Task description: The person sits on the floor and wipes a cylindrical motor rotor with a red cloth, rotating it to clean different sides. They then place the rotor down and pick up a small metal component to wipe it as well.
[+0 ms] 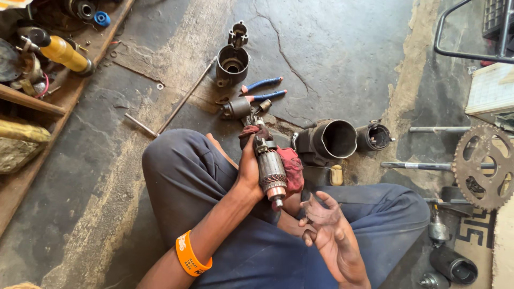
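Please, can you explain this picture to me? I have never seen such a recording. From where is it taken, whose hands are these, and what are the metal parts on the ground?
The picture comes from a camera worn on a person's head, looking down, so the hands and blue trousers belong to that person, sitting on a dark concrete floor.

The left hand, with an orange wristband, grips a motor rotor together with a red rag. The rotor is a metal shaft with copper windings. The right hand is open and greasy, just below the rotor's tip, holding nothing.

On the floor lie a round metal housing, a smaller cap, another housing, blue-handled pliers and a long rod. A toothed sprocket is at the right.
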